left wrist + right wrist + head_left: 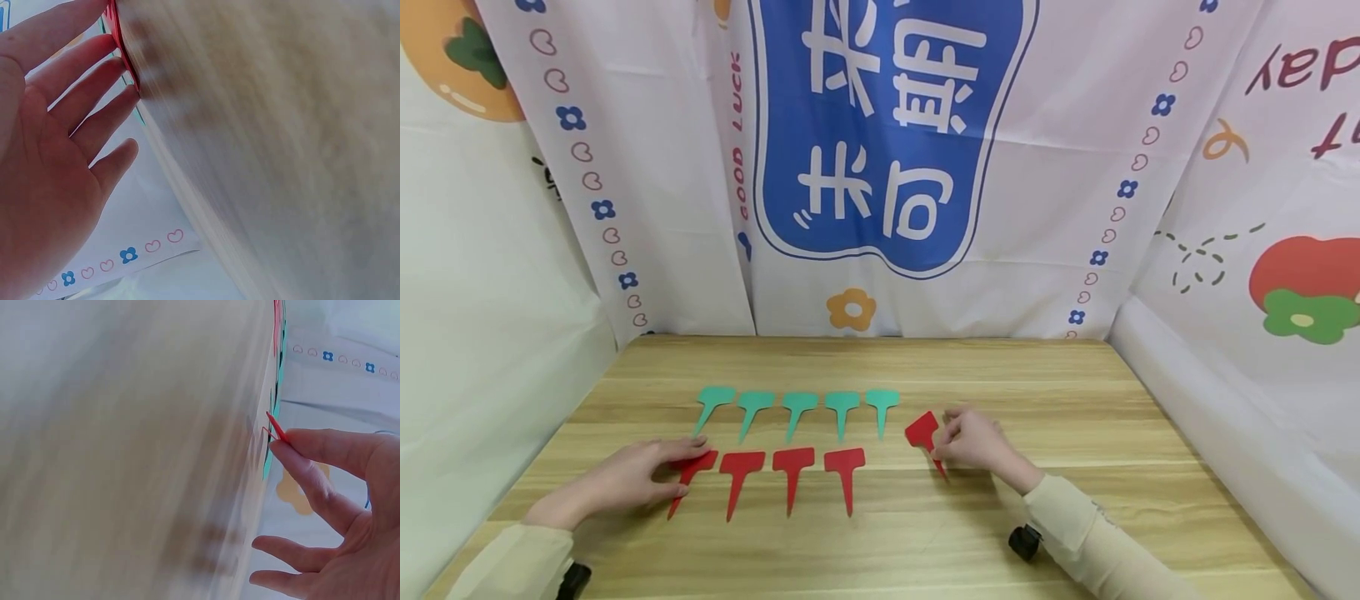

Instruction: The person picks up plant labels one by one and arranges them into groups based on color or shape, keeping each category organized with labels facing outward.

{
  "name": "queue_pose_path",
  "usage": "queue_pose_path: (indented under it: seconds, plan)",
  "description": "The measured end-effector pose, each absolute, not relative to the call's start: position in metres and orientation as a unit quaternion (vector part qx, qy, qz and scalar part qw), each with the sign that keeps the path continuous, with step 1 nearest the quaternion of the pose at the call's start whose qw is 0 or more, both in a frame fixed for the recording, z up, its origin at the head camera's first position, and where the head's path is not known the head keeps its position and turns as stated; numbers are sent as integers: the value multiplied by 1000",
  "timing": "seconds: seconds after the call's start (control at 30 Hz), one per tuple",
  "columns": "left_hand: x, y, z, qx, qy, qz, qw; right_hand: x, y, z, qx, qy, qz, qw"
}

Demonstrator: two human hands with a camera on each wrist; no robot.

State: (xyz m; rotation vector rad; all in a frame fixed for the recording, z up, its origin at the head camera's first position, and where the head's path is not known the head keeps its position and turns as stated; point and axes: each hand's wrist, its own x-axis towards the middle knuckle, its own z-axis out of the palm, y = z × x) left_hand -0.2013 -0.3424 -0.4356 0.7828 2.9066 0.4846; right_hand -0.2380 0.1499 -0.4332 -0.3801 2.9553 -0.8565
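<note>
Biggest risk here, I reckon, is the loose red tag ending up crooked. The right hand has it pinched by the head between thumb and fingertips, tilted, with the head off the bench and the spike pointing near and slightly right, down by the wood. It sits right of both rows, just past the last green tag, and apart from the red row, which has four tags against five in the green row. These things look thin and light, so a nudge from a knuckle could easily knock the rightmost green one or the fourth red tag out of line. A pinch that light could also let the tag swivel or drop.

Other worry is the left side. The left hand lies flat and relaxed, fingers straight, tips resting on the head of the leftmost red tag. If that hand drags at all, the tag slides with it and the spacing goes off.

Pose: both forearms come in from the near edge, sleeves low over the bench. Right wrist is cocked a bit, and its wrist view shows the spare fingers loosely spread. Left wrist is flat, palm down.
</note>
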Motion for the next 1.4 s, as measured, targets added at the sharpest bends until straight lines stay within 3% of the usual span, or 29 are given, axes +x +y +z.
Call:
queue_pose_path:
  seconds: [0.63,1.4]
  plan:
    - [-203,-343,-436,255,953,158,49,-221,123,-433,-138,958,-249,29]
    - [-201,-342,-434,261,953,149,43,-209,97,-435,-147,962,-230,-5]
